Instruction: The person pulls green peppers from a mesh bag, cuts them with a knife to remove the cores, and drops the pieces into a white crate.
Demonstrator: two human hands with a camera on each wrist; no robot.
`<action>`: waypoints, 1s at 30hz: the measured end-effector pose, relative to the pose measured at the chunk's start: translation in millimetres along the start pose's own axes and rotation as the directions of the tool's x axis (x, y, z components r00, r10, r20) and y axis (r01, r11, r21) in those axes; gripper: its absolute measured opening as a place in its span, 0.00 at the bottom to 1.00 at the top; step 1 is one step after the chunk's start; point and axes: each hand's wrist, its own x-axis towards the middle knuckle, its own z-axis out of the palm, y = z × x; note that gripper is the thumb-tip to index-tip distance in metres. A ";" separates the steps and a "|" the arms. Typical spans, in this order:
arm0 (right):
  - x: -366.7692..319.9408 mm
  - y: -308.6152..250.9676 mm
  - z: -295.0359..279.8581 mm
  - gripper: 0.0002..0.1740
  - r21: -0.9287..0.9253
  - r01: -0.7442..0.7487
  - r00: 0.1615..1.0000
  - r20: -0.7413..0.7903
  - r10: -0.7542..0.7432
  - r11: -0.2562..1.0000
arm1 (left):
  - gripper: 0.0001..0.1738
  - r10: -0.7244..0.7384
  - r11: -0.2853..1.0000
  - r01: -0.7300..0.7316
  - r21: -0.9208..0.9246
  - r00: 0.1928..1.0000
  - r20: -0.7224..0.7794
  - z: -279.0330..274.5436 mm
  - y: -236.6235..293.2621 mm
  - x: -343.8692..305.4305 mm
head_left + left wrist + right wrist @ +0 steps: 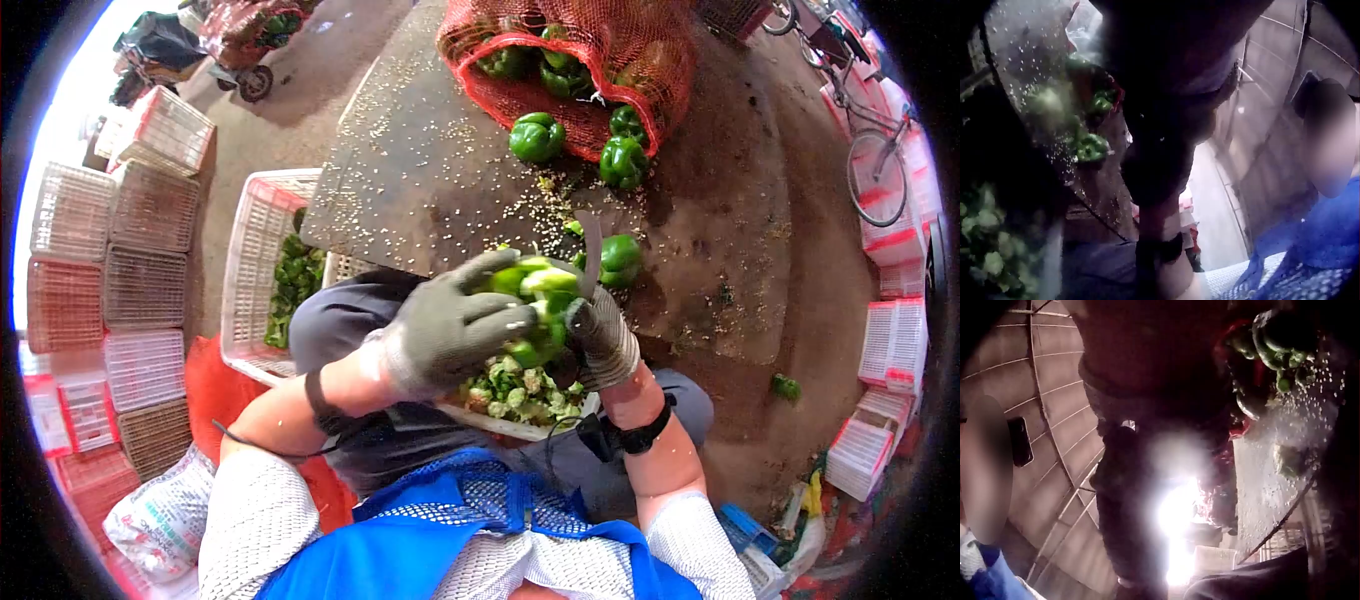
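Note:
Above the lap, the gloved left hand (450, 330) holds cut green bell pepper (545, 285), its pale inside showing. The gloved right hand (605, 342) grips a knife close against the pepper's right side; the curved blade (591, 245) points up and away from the body, and the handle is hidden in the fist. Just beyond the knife lies a whole green pepper (621, 262) on the seed-strewn board (400, 150). Below the hands, a container (490, 422) between the legs holds pale green pepper cores (520, 392). Both wrist views are dark, with the held things mostly hidden.
A red mesh sack (650, 60) of peppers lies open at the board's far side, with loose peppers (537, 138) at its mouth. On the left a white crate (240, 290) holds cut green pepper pieces (290, 285). Stacked crates (150, 275) line the left; a bicycle (880, 175) stands right.

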 end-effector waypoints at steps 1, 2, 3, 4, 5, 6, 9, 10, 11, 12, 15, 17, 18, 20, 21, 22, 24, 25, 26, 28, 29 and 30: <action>-4.4 -8.5 3.4 0.39 0.040 -0.072 0.997 0.043 0.070 0.997 | 0.14 -0.049 0.998 0.050 0.039 0.999 -0.023 -9.1 1.5 -18.2; -8.6 -17.0 6.7 0.43 0.074 -0.146 0.987 0.086 0.139 0.987 | 0.10 -0.033 0.998 0.037 0.047 0.995 -0.090 -23.2 0.7 -36.9; -12.9 -15.1 10.3 0.41 0.090 -0.109 0.994 0.007 0.109 0.990 | 0.12 -0.674 0.614 0.595 -0.518 0.737 0.048 -43.7 23.5 -44.6; -16.4 -17.2 6.7 0.40 0.108 -0.084 0.996 0.030 0.081 0.991 | 0.15 -0.775 0.414 0.507 -0.756 0.632 -0.002 -52.9 20.5 -60.8; -20.0 -21.7 1.0 0.39 0.121 -0.058 0.997 0.049 0.052 0.991 | 0.19 -0.858 0.233 0.299 -0.925 0.511 -0.051 -61.8 17.4 -77.1; -25.5 -26.1 2.0 0.35 0.140 -0.030 0.999 -0.034 0.035 0.990 | 0.18 -0.860 0.303 0.251 -0.919 0.488 -0.150 -72.9 10.6 -98.6; -37.2 -34.7 -3.3 0.35 0.036 0.023 0.991 -0.130 -0.018 0.999 | 0.21 -0.804 0.547 0.307 -0.779 0.452 -0.387 -95.8 -32.0 -182.0; -41.0 -37.0 -3.1 0.34 0.028 0.025 0.989 -0.148 -0.020 0.999 | 0.23 -0.768 0.627 0.428 -0.651 0.476 -0.428 -96.6 -61.2 -223.1; -45.7 -39.3 -2.6 0.33 0.020 0.026 0.986 -0.166 -0.022 0.999 | 0.28 -0.795 0.574 0.375 -0.728 0.468 -0.385 -106.0 -75.0 -247.7; -50.4 -42.4 -1.5 0.32 0.011 0.027 0.982 -0.185 -0.025 1.000 | 0.33 -0.865 0.484 0.781 -0.394 0.361 -0.347 -112.7 -67.7 -233.9; -52.0 -43.2 -21.4 0.33 -0.049 0.082 0.956 -0.279 -0.092 0.995 | 0.47 -0.768 0.199 0.873 0.446 0.421 -0.482 -102.3 -83.2 -215.6; -55.1 -58.4 -23.1 0.30 -0.098 0.102 0.962 -0.245 -0.123 0.990 | 0.37 -0.963 0.268 0.912 -0.310 0.254 -0.088 -81.0 -55.7 -123.8; -53.6 -59.2 -26.5 0.26 -0.087 0.115 0.958 -0.254 -0.134 0.990 | 0.33 -0.961 0.066 0.726 -0.684 0.230 0.152 -62.8 -58.9 -96.4; -48.4 -59.1 -32.6 0.19 -0.047 0.138 0.950 -0.275 -0.146 0.989 | 0.26 -0.828 -0.111 0.398 -0.911 0.470 0.307 -16.0 -101.8 -67.2; -46.8 -56.1 -35.7 0.15 -0.049 0.147 0.942 -0.299 -0.155 0.988 | 0.23 -0.783 0.030 0.500 -0.866 0.550 0.290 11.6 -97.0 -30.6; -43.8 -47.3 -43.8 0.14 -0.096 0.143 0.918 -0.359 -0.168 0.985 | 0.21 -0.731 0.186 0.565 -0.804 0.626 0.271 39.3 -91.9 5.8; -46.3 -59.6 -35.9 0.14 -0.131 0.145 0.899 -0.396 -0.186 0.981 | 0.18 -0.664 -0.037 0.543 -0.839 0.614 0.426 82.7 -84.4 71.9; -48.3 -66.1 -33.4 0.15 -0.177 0.135 0.883 -0.425 -0.199 0.975 | 0.18 -0.615 -0.434 0.395 -0.810 0.527 0.586 101.9 -77.5 102.3; -46.0 -60.5 -45.7 0.15 -0.222 0.184 0.878 -0.401 -0.262 0.958 | 0.18 -0.553 -0.486 0.379 -0.787 0.563 0.614 126.5 -70.2 125.6; -47.4 -66.5 -52.3 0.15 -0.260 0.174 0.848 -0.451 -0.278 0.950 | 0.18 -0.473 -0.037 0.541 -0.840 0.731 0.492 206.5 -109.7 125.5; -50.0 -69.0 -52.4 0.15 -0.271 0.161 0.833 -0.478 -0.278 0.949 | 0.19 -0.308 0.578 0.553 -0.600 0.829 0.467 192.2 -94.2 133.8; -54.5 -75.5 -49.2 0.15 -0.191 0.146 0.839 -0.496 -0.224 0.971 | 0.21 -0.131 0.959 0.223 -0.174 0.896 0.424 175.8 -76.5 143.3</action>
